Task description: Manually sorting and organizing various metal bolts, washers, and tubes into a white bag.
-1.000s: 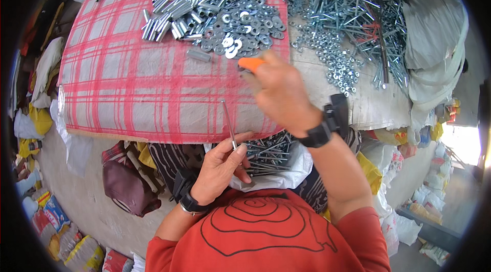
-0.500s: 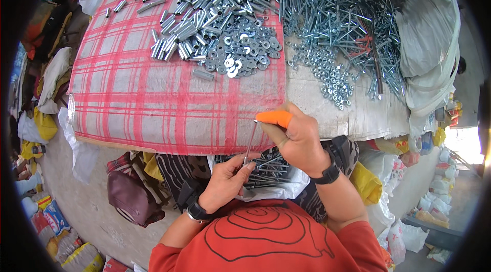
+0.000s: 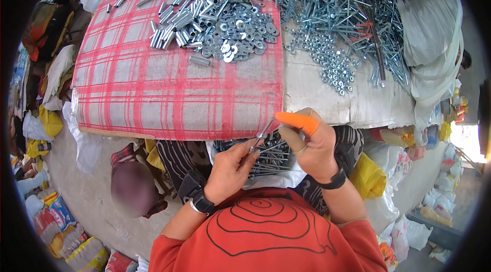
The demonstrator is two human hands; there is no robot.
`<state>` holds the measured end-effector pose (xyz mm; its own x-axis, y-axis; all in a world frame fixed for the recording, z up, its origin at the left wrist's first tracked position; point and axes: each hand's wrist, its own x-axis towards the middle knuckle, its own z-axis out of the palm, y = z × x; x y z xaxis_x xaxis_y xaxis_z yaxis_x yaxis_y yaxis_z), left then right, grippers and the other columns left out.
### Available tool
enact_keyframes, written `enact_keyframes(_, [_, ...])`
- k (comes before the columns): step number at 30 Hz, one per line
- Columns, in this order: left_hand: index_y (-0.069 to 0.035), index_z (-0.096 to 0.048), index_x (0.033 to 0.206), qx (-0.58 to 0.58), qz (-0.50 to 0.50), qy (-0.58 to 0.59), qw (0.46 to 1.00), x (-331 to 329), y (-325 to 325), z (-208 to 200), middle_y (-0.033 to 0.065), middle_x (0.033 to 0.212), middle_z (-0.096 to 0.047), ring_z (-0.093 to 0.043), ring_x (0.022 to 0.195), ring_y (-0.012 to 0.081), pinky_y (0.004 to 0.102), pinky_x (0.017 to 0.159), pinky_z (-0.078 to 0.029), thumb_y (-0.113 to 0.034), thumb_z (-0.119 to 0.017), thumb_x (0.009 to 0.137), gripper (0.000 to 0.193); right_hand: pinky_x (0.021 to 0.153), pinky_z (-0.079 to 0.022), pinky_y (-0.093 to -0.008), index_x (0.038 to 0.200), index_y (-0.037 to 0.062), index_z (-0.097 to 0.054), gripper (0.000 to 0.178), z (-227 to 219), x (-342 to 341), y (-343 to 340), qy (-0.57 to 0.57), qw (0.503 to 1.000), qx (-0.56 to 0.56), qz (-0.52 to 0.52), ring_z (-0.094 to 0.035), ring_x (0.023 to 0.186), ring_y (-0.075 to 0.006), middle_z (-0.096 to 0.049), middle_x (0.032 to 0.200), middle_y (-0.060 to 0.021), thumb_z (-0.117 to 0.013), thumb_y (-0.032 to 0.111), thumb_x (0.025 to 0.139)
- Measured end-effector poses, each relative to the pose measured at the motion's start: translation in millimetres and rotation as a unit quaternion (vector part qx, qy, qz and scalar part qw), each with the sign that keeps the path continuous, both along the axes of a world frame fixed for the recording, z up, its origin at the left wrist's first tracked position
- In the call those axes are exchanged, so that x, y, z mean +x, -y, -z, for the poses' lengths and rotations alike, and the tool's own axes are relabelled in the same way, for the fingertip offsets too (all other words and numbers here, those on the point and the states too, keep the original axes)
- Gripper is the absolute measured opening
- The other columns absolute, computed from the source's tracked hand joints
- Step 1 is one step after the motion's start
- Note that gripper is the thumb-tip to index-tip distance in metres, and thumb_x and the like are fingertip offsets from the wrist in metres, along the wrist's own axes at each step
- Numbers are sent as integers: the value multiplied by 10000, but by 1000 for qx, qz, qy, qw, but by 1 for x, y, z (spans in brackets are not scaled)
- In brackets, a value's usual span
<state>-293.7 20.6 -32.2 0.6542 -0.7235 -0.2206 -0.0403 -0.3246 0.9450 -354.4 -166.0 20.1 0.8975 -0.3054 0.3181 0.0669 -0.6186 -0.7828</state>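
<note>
My left hand [image 3: 230,169] is closed on a thin metal bolt [image 3: 265,131], which slants up and right from thumb and forefinger at the table's front edge. Close to the bolt's upper end is my right hand [image 3: 318,151], its fingertips drawn together. An orange finger sleeve [image 3: 298,121] covers its index finger, and pale sleeves cover other fingers. Whatever small piece those fingertips may hold is too small to make out. Below the hands, a white plastic bag [image 3: 279,179] on my lap holds several bolts with dark sleeves [image 3: 271,159].
On the red-checked cloth [image 3: 169,98] lie piles of metal tubes [image 3: 199,3] and washers [image 3: 240,39]. Hex nuts [image 3: 332,70] and long bolts [image 3: 337,6] cover the right side. One tube [image 3: 199,60] lies apart. A maroon-topped stool [image 3: 134,187] stands at left; yellow bags [image 3: 365,177] sit at right.
Both hands have shifted a little up and right, with the bolt now tilted further to the right. The view has moved slightly, too.
</note>
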Motion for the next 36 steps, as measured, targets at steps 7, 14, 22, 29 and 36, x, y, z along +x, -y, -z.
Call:
enact_keyframes(7, [-95,-613,1234,41,11,170,984,-5,7,-1,143,760,-581,-601,620,310,401,569,-476,-42,-614,882,356,689,-484,-229,1019,21,-669,112,3,-12,9,-183,874,448,48,-604,749,-108,-641,878,-38,-627,53,920])
enact_keyframes(14, [-70,-639,1204,-31,52,12,998,-8,10,15,78,720,-538,-578,538,158,308,508,-459,-56,-605,920,286,708,-514,-309,1122,41,-662,223,-7,-13,32,-204,961,185,-38,-666,806,-242,-677,974,-163,-631,104,910])
enact_keyframes(22, [-49,-635,1222,-31,13,-180,983,-6,16,9,2,766,-552,-543,559,50,209,504,-467,-79,-569,966,266,696,-501,-429,927,12,-618,156,25,5,108,-121,931,-282,196,-631,837,-345,-602,922,-191,-557,42,786])
enact_keyframes(29, [-27,-618,1223,-12,-2,-166,986,-7,11,13,-13,743,-534,-505,554,40,198,481,-444,-90,-559,973,265,636,-495,-411,808,43,-578,38,21,4,88,-103,906,-383,149,-617,737,-294,-575,829,-133,-563,61,779])
enact_keyframes(36, [-7,-624,1204,-4,-13,-154,988,-14,13,10,-24,710,-524,-486,534,34,200,456,-434,-72,-571,965,253,610,-500,-384,821,20,-599,39,24,7,73,-49,937,-276,209,-629,675,-287,-607,827,-131,-589,51,798])
